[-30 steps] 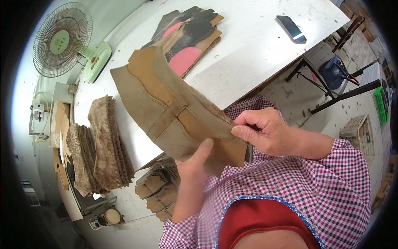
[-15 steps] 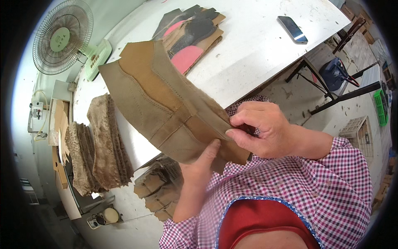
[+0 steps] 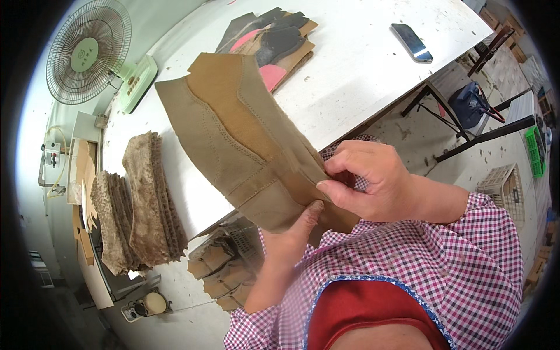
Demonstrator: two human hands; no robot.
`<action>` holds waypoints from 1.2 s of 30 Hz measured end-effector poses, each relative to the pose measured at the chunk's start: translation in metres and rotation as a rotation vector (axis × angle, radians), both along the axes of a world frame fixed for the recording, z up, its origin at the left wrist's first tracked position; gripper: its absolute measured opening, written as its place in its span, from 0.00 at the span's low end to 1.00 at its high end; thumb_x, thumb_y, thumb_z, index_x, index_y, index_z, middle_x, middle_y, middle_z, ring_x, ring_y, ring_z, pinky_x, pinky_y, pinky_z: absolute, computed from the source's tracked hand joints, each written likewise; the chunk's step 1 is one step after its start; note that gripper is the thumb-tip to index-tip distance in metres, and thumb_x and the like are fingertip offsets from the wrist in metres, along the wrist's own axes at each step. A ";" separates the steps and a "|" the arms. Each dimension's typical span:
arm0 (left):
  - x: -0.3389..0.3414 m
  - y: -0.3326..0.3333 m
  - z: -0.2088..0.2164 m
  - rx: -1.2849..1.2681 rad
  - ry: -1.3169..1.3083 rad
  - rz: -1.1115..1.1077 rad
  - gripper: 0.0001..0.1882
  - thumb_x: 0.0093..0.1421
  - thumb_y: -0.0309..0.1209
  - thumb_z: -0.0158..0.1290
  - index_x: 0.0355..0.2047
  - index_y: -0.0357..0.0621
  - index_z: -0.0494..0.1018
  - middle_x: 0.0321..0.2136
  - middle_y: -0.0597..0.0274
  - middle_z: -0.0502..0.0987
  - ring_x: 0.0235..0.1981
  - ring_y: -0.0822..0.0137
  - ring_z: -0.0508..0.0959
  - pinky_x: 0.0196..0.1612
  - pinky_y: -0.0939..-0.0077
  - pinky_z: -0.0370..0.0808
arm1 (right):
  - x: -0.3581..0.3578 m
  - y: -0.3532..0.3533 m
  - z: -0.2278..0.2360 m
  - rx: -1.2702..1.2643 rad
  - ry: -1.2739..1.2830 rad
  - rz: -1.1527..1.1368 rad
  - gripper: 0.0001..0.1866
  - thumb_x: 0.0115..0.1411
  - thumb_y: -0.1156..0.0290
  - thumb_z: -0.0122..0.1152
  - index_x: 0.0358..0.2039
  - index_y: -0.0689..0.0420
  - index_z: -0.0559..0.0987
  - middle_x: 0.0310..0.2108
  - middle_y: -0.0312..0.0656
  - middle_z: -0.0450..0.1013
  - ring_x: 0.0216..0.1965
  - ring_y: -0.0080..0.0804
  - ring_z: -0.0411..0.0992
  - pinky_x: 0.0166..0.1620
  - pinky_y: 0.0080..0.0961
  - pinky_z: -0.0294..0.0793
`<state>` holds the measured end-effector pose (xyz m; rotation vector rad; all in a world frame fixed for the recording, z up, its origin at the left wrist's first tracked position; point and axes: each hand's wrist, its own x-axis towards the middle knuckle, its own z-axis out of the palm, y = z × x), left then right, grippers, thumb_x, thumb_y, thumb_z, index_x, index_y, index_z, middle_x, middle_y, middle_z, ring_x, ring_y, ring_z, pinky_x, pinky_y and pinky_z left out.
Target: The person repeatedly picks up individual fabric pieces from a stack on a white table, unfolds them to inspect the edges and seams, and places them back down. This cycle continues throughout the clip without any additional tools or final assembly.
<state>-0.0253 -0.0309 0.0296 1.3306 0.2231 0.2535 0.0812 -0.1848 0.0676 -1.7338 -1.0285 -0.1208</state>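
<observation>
A stitched boot upper in olive-brown and tan, apparently suede, is held up in front of me, slanting from upper left to lower right. Along its right edge a fuzzy lining shows. My left hand grips the lower part, with its thumb on the face and its other fingers hidden behind. Thumb and forefinger of my right hand pinch the right edge, a little above the left thumb.
Two stacks of brown fleece pieces lie on the white table at left. Farther back are black, pink and tan cut pieces and a phone. A fan stands far left; a crate of brown pieces sits below the edge.
The boot upper has shifted right and tipped slightly more upright. My left hand has moved a little right along with it, while my right hand stays nearly in place, still pinching the edge.
</observation>
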 end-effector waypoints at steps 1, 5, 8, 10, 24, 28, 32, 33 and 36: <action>0.000 0.000 0.000 0.023 -0.002 -0.019 0.20 0.56 0.25 0.62 0.48 0.36 0.72 0.41 0.60 0.77 0.40 0.68 0.77 0.43 0.74 0.75 | -0.001 -0.002 0.002 0.004 0.089 0.025 0.06 0.52 0.76 0.65 0.26 0.62 0.75 0.21 0.43 0.70 0.19 0.31 0.70 0.22 0.26 0.68; 0.000 -0.001 0.001 -0.023 -0.005 -0.046 0.20 0.56 0.25 0.63 0.49 0.37 0.71 0.42 0.60 0.77 0.41 0.67 0.77 0.44 0.74 0.75 | -0.003 -0.005 -0.002 0.059 0.131 0.024 0.06 0.53 0.76 0.65 0.27 0.62 0.76 0.21 0.43 0.70 0.19 0.30 0.69 0.23 0.25 0.68; 0.002 -0.003 -0.003 -0.007 -0.008 -0.037 0.21 0.56 0.25 0.63 0.49 0.37 0.71 0.42 0.60 0.77 0.42 0.67 0.77 0.45 0.73 0.75 | -0.003 0.002 -0.004 0.107 0.137 -0.002 0.06 0.53 0.76 0.64 0.28 0.63 0.76 0.22 0.43 0.71 0.19 0.30 0.69 0.23 0.25 0.68; 0.001 -0.004 -0.002 -0.035 0.013 -0.069 0.21 0.57 0.25 0.62 0.50 0.37 0.71 0.43 0.60 0.77 0.43 0.67 0.77 0.46 0.72 0.75 | -0.004 0.000 0.001 0.084 0.146 0.013 0.06 0.53 0.76 0.64 0.29 0.63 0.76 0.23 0.43 0.72 0.20 0.30 0.69 0.23 0.24 0.68; 0.001 -0.019 -0.004 0.047 0.082 -0.147 0.21 0.58 0.29 0.62 0.50 0.37 0.71 0.44 0.60 0.77 0.44 0.68 0.76 0.47 0.73 0.74 | -0.001 0.007 0.013 0.234 0.269 -0.028 0.03 0.57 0.79 0.59 0.28 0.64 0.75 0.21 0.33 0.69 0.21 0.13 0.61 0.24 0.13 0.61; 0.002 -0.020 -0.013 0.053 0.121 -0.153 0.20 0.58 0.29 0.62 0.49 0.36 0.72 0.43 0.60 0.77 0.43 0.67 0.76 0.47 0.72 0.74 | 0.001 0.014 0.021 0.262 0.449 -0.080 0.04 0.59 0.78 0.59 0.28 0.65 0.76 0.21 0.28 0.68 0.22 0.08 0.59 0.23 0.09 0.59; 0.000 -0.024 -0.017 0.096 0.146 -0.184 0.18 0.58 0.29 0.62 0.47 0.36 0.73 0.41 0.60 0.78 0.41 0.67 0.77 0.45 0.73 0.75 | 0.016 0.020 0.024 0.387 0.418 -0.118 0.05 0.59 0.77 0.59 0.28 0.65 0.77 0.22 0.28 0.70 0.23 0.09 0.62 0.25 0.11 0.62; -0.001 -0.024 -0.014 0.077 0.206 -0.188 0.16 0.58 0.28 0.61 0.45 0.37 0.74 0.40 0.61 0.78 0.40 0.68 0.77 0.43 0.74 0.75 | 0.020 0.020 0.030 0.405 0.441 -0.126 0.06 0.59 0.75 0.60 0.28 0.65 0.78 0.23 0.31 0.73 0.25 0.11 0.66 0.27 0.12 0.66; -0.001 -0.029 -0.018 0.071 0.173 -0.174 0.15 0.58 0.28 0.61 0.44 0.37 0.74 0.39 0.61 0.78 0.38 0.68 0.77 0.42 0.74 0.76 | 0.035 0.020 0.039 0.449 0.415 -0.108 0.07 0.59 0.73 0.61 0.29 0.65 0.78 0.23 0.30 0.73 0.25 0.10 0.66 0.26 0.12 0.66</action>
